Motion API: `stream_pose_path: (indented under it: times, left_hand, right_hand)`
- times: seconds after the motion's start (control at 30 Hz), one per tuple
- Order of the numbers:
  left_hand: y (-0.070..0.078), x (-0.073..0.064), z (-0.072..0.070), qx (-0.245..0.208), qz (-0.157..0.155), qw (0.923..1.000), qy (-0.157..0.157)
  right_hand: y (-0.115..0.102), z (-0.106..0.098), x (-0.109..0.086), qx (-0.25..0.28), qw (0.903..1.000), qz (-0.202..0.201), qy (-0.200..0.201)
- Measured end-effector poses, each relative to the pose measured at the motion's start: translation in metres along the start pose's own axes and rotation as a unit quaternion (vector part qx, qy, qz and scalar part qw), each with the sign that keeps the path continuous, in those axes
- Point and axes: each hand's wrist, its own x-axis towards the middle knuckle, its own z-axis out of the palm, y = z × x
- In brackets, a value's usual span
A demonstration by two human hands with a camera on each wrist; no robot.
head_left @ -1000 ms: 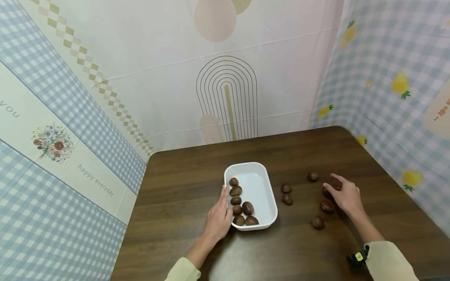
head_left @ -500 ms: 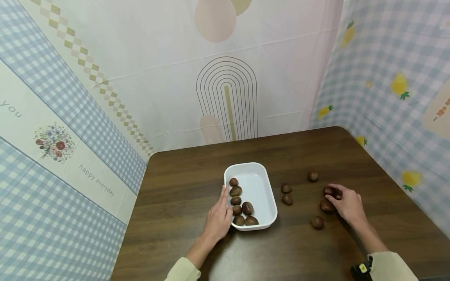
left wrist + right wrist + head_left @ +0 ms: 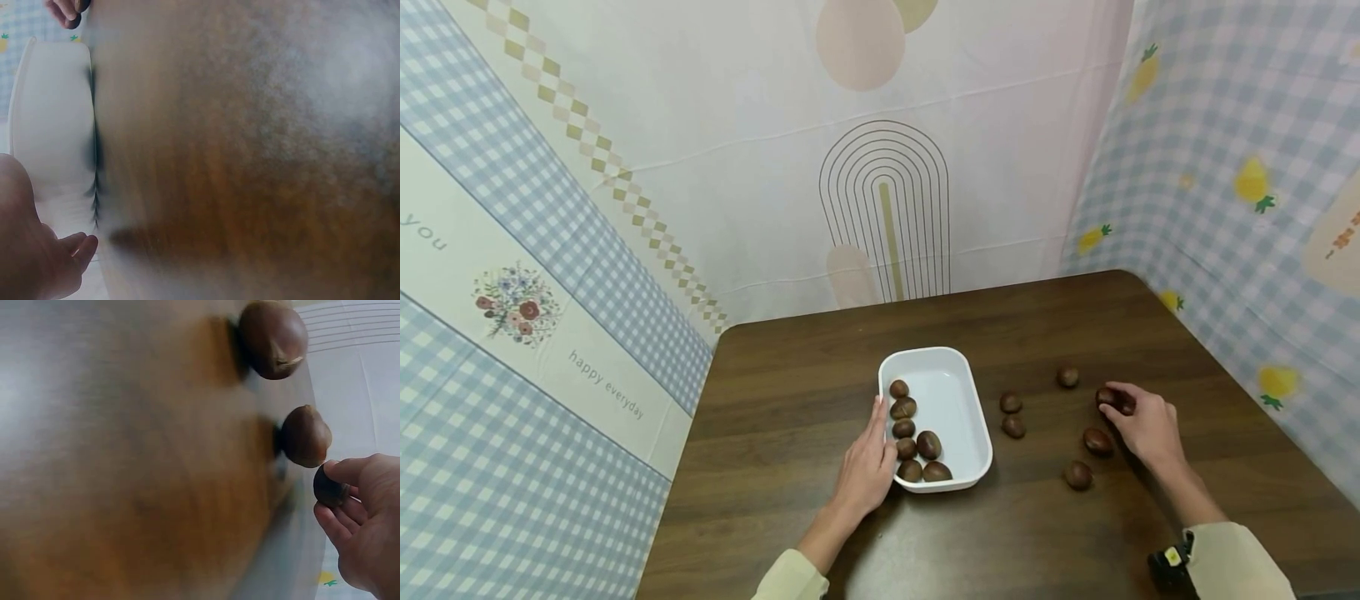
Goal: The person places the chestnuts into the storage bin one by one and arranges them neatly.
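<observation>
Right hand [image 3: 1146, 425] pinches one chestnut [image 3: 1107, 397] between thumb and fingertips, at the right side of the table [image 3: 775, 433]; the right wrist view shows the same glossy dark-brown nut [image 3: 329, 486] held by curled fingers [image 3: 347, 515]. Whether it is lifted clear of the wood or touching it: cannot tell.

Left hand [image 3: 867, 462] lies flat, fingers straight and together, pressed against the left outer wall of the dish [image 3: 958, 392]. Left wrist view is blurred; only the white wall [image 3: 50, 125] and a thumb show.

Dish: white, smooth, rectangular with rounded corners, shallow, glossy like ceramic or plastic. Six chestnuts inside, all along its left and near side: four in a column [image 3: 902, 407], two more at the near end [image 3: 934, 471].

Loose chestnuts on the table, not counting the pinched one: five. Two close together just right of the dish [image 3: 1012, 414], one farther back [image 3: 1067, 377], one oval one near the right hand [image 3: 1097, 441], one round one nearest the person [image 3: 1078, 475]. All rounded, shiny, dark brown, some with a paler base.

Table: dark brown wood grain, matte, rounded corners. Printed fabric backdrop [image 3: 880, 167] around it: checks, pineapples, arch pattern. Pale sleeves on both arms.
</observation>
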Motion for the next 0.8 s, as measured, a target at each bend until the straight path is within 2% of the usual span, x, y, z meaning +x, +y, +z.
stream_pose_path:
  times: [0.37, 0.57, 0.8]
  left_hand:
    - [-0.001, 0.000, 0.000, 0.002, -0.001, 1.0000, 0.001]
    - [-0.002, -0.001, 0.001, 0.000, -0.002, 1.0000, -0.001]
    - [-0.002, 0.000, 0.000, 0.004, -0.011, 0.9999, -0.011]
  right_hand:
    - [-0.020, 0.001, 0.020, 0.025, 0.9994, -0.017, 0.019]
    - [-0.046, 0.014, 0.026, 0.050, 0.9973, -0.041, 0.035]
    - [-0.084, 0.039, 0.033, 0.087, 0.9912, -0.091, 0.041]
